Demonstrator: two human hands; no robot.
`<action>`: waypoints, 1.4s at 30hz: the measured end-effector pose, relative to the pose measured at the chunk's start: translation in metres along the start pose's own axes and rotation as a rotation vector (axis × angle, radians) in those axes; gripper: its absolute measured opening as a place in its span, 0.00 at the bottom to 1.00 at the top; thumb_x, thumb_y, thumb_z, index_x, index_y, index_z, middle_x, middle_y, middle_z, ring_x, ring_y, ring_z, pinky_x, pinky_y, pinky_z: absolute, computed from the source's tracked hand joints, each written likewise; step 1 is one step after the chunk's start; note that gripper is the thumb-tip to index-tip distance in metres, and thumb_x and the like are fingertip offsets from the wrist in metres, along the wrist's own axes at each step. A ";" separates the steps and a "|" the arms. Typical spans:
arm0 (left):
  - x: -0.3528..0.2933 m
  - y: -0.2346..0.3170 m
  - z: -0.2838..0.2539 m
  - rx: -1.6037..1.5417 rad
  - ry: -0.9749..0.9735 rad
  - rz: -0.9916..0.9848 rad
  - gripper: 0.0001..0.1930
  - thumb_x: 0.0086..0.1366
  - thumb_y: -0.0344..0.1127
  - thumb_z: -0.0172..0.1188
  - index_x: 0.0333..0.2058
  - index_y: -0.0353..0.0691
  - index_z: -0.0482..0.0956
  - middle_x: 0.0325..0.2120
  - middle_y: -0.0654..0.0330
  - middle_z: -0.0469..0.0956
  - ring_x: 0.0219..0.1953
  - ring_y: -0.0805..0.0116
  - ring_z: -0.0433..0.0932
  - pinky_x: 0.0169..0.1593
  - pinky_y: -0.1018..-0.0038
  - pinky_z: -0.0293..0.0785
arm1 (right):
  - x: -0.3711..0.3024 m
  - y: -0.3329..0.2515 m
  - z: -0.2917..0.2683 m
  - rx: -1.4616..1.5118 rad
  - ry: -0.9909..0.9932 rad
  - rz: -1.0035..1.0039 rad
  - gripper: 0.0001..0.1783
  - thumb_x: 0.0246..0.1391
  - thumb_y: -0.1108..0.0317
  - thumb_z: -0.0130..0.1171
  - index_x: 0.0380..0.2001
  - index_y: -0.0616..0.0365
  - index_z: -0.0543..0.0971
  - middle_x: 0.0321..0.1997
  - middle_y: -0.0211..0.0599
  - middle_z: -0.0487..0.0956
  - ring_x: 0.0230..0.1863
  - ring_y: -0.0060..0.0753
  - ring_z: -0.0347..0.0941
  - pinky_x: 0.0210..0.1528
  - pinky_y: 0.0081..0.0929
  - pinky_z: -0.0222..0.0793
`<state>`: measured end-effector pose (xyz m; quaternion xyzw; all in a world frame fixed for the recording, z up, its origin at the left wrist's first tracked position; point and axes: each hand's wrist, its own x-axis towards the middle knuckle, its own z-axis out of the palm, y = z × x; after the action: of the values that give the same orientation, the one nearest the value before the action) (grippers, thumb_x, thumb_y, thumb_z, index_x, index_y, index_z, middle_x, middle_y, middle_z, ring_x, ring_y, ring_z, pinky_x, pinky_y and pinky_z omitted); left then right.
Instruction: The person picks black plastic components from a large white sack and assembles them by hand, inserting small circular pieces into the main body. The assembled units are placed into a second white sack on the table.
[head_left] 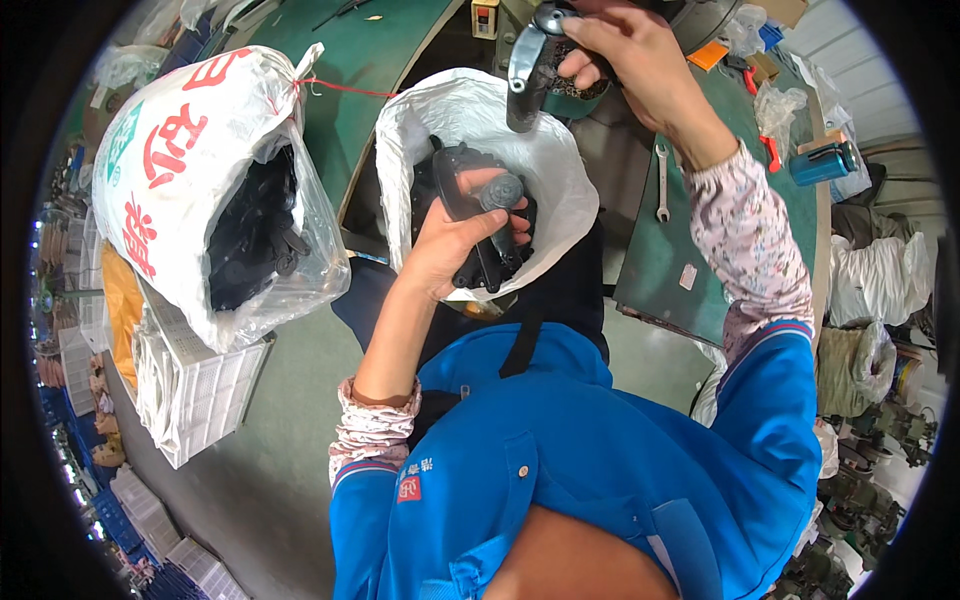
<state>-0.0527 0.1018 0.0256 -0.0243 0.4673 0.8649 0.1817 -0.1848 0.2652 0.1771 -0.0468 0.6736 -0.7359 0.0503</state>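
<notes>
My left hand (465,235) is closed round a black plastic part (497,195) that has a long curved arm and a round knob-like end. It is over the mouth of a white woven sack (410,110), which holds several similar black parts (462,160). Higher up and to the right, the fingers of my right hand (625,65) are curled against a shiny curved metal piece (525,58) with holes. This piece lies along a dark rounded body (525,108); whether the two are joined I cannot tell. Part of the grip is hidden behind my fingers.
A large white printed sack (170,190) full of black parts leans at the left, above a white plastic crate (215,395). A wrench (662,185) lies on the green bench (640,260) at the right, with a blue cup (822,165) and red-handled tools (770,150) farther along.
</notes>
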 end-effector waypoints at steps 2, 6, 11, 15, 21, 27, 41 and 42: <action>0.001 0.006 0.010 0.037 0.022 -0.038 0.22 0.58 0.23 0.56 0.52 0.36 0.66 0.41 0.51 0.76 0.37 0.61 0.79 0.40 0.65 0.81 | 0.017 -0.002 -0.015 -0.229 -0.174 0.089 0.10 0.60 0.70 0.50 0.32 0.68 0.75 0.20 0.35 0.77 0.12 0.20 0.68 0.12 0.16 0.59; 0.005 0.011 0.013 0.136 0.027 -0.075 0.21 0.58 0.21 0.55 0.51 0.34 0.67 0.39 0.52 0.76 0.34 0.62 0.80 0.37 0.66 0.82 | 0.032 0.013 -0.028 -0.308 -0.349 0.194 0.10 0.60 0.70 0.50 0.33 0.68 0.76 0.20 0.36 0.77 0.12 0.21 0.68 0.14 0.16 0.60; 0.010 0.002 0.003 0.250 -0.074 -0.133 0.19 0.57 0.20 0.55 0.49 0.31 0.68 0.36 0.52 0.77 0.33 0.64 0.80 0.36 0.69 0.81 | -0.026 0.071 -0.036 -0.220 -0.389 0.168 0.20 0.60 0.57 0.53 0.47 0.61 0.71 0.40 0.35 0.78 0.29 0.25 0.78 0.25 0.19 0.73; 0.013 -0.012 0.005 0.410 -0.178 -0.159 0.20 0.56 0.20 0.57 0.49 0.28 0.68 0.36 0.52 0.77 0.34 0.66 0.79 0.35 0.72 0.79 | -0.065 0.112 -0.026 -1.079 -0.509 -1.082 0.13 0.50 0.72 0.58 0.40 0.61 0.73 0.57 0.44 0.67 0.51 0.44 0.72 0.41 0.30 0.74; 0.005 -0.011 0.006 0.251 -0.027 -0.089 0.21 0.55 0.18 0.58 0.49 0.35 0.70 0.30 0.56 0.79 0.32 0.67 0.80 0.37 0.73 0.78 | -0.080 0.116 -0.052 -0.923 -0.756 -0.623 0.18 0.45 0.75 0.58 0.42 0.63 0.73 0.55 0.50 0.70 0.49 0.52 0.71 0.49 0.37 0.70; -0.001 -0.005 0.003 0.184 0.073 0.058 0.23 0.56 0.21 0.61 0.51 0.37 0.68 0.31 0.54 0.80 0.30 0.67 0.81 0.35 0.74 0.78 | -0.082 0.110 -0.052 -0.437 -0.489 -0.010 0.19 0.54 0.72 0.55 0.50 0.63 0.74 0.34 0.40 0.79 0.32 0.28 0.76 0.34 0.23 0.69; 0.001 -0.011 -0.007 -0.357 0.115 -0.062 0.25 0.59 0.24 0.57 0.56 0.35 0.62 0.49 0.43 0.70 0.51 0.54 0.74 0.57 0.53 0.71 | -0.037 0.059 -0.048 -0.169 -0.263 -0.135 0.19 0.59 0.66 0.55 0.53 0.56 0.74 0.30 0.29 0.76 0.28 0.17 0.72 0.30 0.16 0.67; 0.001 -0.012 -0.009 -0.407 0.060 -0.052 0.27 0.58 0.22 0.56 0.56 0.35 0.61 0.49 0.43 0.70 0.52 0.53 0.73 0.58 0.52 0.69 | -0.026 0.054 -0.048 -0.124 -0.287 -0.201 0.20 0.59 0.65 0.54 0.54 0.56 0.73 0.29 0.29 0.76 0.27 0.17 0.72 0.31 0.16 0.67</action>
<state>-0.0504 0.1003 0.0106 -0.0984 0.2873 0.9354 0.1811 -0.1645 0.3112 0.1191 -0.2215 0.6955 -0.6800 0.0690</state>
